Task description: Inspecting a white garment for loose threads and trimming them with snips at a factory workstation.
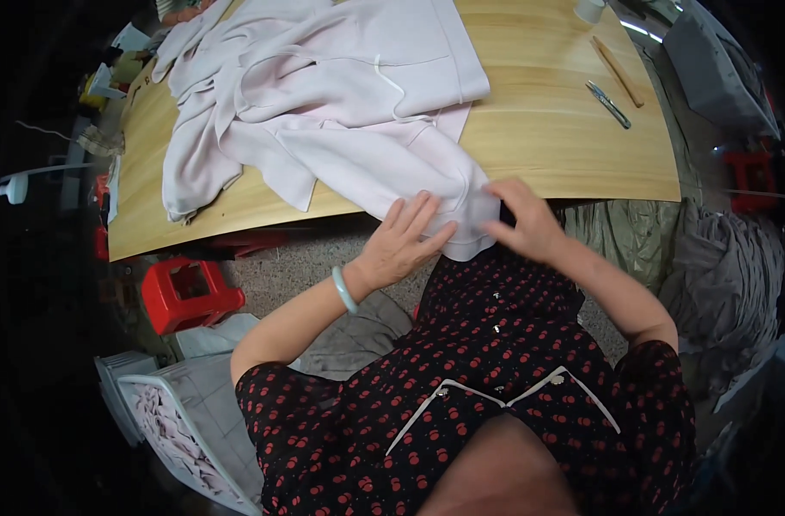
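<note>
A pale pink knit garment [349, 112] lies in loose folds over the left and middle of the wooden table [556, 146], with a narrow part of it hanging over the near edge against my body. A thin white strip [391, 86] rests on its upper part. My left hand [399, 243], a pale bangle at its wrist, is open, its fingers spread flat on that hanging part. At the right side of the same part is my right hand [530, 225], slightly blurred, thumb and fingers apart by the cloth's edge. The fabric's underside is hidden.
Toward the table's right lie small thread snips [609, 105] and a wooden stick [618, 71]; a white cup-like piece [589, 10] stands at the far edge. Below left are a red stool [190, 295] and a crate [208, 421] of pink cloth. Grey fabric [723, 284] is heaped at right.
</note>
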`<state>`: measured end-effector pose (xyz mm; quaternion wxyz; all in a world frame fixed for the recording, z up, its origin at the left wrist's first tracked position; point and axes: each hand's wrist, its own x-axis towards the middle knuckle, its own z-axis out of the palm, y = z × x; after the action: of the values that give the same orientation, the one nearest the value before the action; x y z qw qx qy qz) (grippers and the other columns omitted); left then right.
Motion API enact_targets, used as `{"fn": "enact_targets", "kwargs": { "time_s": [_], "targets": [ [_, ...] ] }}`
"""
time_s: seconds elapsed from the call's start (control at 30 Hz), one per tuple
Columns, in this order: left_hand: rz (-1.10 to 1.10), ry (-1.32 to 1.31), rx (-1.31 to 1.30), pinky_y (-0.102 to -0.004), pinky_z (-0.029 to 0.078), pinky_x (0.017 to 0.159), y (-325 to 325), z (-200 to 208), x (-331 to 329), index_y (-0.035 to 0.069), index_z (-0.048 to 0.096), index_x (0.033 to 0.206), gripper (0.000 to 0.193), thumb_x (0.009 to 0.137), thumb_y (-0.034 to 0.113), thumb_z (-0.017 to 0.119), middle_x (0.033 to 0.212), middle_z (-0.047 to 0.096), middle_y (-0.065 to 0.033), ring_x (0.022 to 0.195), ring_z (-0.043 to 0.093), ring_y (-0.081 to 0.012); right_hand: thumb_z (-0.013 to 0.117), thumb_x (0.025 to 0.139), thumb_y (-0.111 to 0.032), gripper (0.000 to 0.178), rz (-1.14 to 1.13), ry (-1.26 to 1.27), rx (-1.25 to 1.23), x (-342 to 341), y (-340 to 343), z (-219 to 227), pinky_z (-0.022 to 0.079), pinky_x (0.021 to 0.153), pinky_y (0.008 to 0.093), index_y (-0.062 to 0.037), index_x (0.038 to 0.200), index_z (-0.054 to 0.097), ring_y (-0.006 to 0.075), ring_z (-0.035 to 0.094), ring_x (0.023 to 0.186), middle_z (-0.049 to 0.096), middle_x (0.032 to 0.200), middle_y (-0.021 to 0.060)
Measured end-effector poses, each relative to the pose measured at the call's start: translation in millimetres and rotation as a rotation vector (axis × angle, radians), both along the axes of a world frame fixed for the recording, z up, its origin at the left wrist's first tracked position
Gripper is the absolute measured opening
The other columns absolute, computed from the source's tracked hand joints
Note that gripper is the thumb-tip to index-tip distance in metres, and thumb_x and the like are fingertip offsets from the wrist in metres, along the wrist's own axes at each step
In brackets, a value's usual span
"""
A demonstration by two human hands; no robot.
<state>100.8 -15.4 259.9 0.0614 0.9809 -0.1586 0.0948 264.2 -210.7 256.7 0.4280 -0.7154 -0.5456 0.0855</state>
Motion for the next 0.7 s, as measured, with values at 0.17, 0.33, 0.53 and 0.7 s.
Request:
{"fn": "enact_targets", "kwargs": {
  "time_s": [0.17,0.33,0.53,0.7],
  "targets": [
    [-0.061,-0.017,0.131,-0.0487,0.033,0.093,5,-15,9,0.013,0.043,0.124,0.046,0.079,0.018,0.049,0.129,0.036,-0.0187,0.122,0.035,-0.0341,0.074,0.064,-0.033,0.083,0.098,-0.172,-0.223,-58,-26,-35,0.024,0.100,0.0490,-0.0046,0.129,0.031,0.0379,0.028,0.122,0.027,0.132,0.0217],
    [-0.091,-0.052,0.223,-0.0465,0.034,0.094,13,-11,6,0.011,0.046,0.120,0.045,0.076,0.015,0.052,0.125,0.040,-0.0179,0.119,0.038,-0.0340,0.075,0.063,-0.030,0.084,-0.095,-0.195,-0.266,-68,-3,-80,0.023,0.101,0.0497,-0.0051,0.130,0.029,0.0363,0.025,0.124,0.027,0.132,0.0202],
    [-0.128,0.068,-0.066,-0.0396,0.041,0.090,20,39,20,0.002,0.053,0.106,0.035,0.071,0.004,0.057,0.112,0.051,-0.0170,0.108,0.049,-0.0329,0.076,0.062,-0.023,0.081,-0.159,-0.004,-0.055,-74,4,-58,0.027,0.100,0.0442,-0.0007,0.125,0.031,0.0373,0.031,0.119,0.031,0.127,0.0205],
    [-0.021,0.375,-0.238,-0.0371,0.047,0.073,24,90,45,-0.001,0.059,0.095,0.023,0.073,0.006,0.058,0.086,0.061,-0.0162,0.082,0.058,-0.0324,0.072,0.065,-0.015,0.068,-0.262,0.154,0.072,-84,13,-26,0.030,0.097,0.0404,-0.0001,0.121,0.036,0.0360,0.037,0.114,0.035,0.123,0.0201]
  ]
}}
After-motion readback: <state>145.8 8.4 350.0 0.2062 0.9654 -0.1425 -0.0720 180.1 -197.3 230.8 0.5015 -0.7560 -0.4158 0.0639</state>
